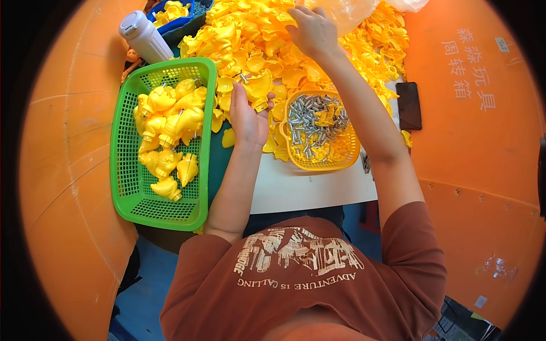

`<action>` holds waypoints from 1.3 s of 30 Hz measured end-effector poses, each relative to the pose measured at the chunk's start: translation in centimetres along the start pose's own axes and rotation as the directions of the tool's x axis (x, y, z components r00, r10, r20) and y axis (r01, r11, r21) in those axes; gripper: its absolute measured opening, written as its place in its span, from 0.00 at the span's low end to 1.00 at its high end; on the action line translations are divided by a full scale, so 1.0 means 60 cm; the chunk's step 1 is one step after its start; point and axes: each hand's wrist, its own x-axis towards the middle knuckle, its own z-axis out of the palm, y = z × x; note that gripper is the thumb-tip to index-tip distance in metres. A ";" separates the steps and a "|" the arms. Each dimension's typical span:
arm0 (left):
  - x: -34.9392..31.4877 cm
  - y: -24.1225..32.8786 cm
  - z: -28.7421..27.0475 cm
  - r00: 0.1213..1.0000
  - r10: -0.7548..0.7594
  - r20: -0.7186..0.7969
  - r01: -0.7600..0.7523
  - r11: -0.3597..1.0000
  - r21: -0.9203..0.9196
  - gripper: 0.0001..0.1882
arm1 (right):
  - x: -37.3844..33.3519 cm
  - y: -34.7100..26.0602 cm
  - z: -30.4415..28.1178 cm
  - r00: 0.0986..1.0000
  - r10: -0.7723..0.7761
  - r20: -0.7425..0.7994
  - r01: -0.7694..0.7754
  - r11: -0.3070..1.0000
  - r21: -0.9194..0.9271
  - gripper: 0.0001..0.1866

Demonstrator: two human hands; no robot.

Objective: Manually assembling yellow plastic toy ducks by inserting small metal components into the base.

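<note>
My left hand [249,119] is closed around a yellow plastic shell piece [259,86], near the right side of the green basket. A small silver metal cylinder [244,78] shows at the top of that hand. Farther off, my right hand [314,34] is over the large heap of yellow plastic shells [233,37], fingers apart, with no piece visible in its grasp. Below my right forearm, a yellow basket [324,165] holds many silver metal cylinders [310,116] and some yellow pieces. Assembled yellow bird-like figures [162,162] lie in the green basket [133,211].
A white bottle [145,38] stands behind the green basket, by a blue bin [182,21] of yellow pieces. A clear plastic bag [350,12] lies on the heap. At right, a dark phone [408,106] rests beside an orange panel [472,153]; another orange panel [68,148] rises at left.
</note>
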 end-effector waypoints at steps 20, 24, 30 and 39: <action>-0.020 -0.001 0.025 0.993 -0.031 0.111 0.014 0.988 0.157 0.18 | -0.155 0.003 -0.125 0.883 -0.012 0.469 -0.460 0.166 0.872 0.17; -0.028 0.006 0.022 0.962 -0.100 0.252 0.039 0.971 0.236 0.18 | -0.185 0.001 -0.147 0.902 0.048 0.429 -0.432 0.117 0.894 0.16; -0.045 -0.013 0.033 0.917 -0.196 0.346 0.139 0.973 0.184 0.19 | -0.209 -0.017 -0.132 0.850 0.122 0.513 -0.525 0.104 0.845 0.12; -0.056 -0.023 0.043 0.941 -0.165 0.295 0.132 0.983 0.126 0.19 | -0.231 -0.045 -0.136 0.991 0.116 -0.069 -0.054 0.813 0.580 0.28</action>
